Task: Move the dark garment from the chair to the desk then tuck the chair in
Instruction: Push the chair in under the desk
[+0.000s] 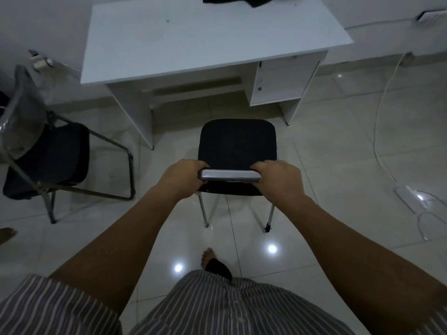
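Note:
A chair (238, 141) with a black padded seat and thin metal legs stands on the tiled floor just in front of the white desk (205, 37), its seat outside the desk's knee space. My left hand (182, 178) grips the left end of its silver top bar and my right hand (278, 178) grips the right end. The dark garment (232, 0) lies on the desk's far edge, partly cut off by the top of the frame.
A second black folding chair (55, 155) with a clear back stands at the left. The desk's drawer cabinet (283, 78) is on its right side. A white cable (382, 112) and power strip (411, 197) lie on the floor at right. My bare foot (209, 258) is behind the chair.

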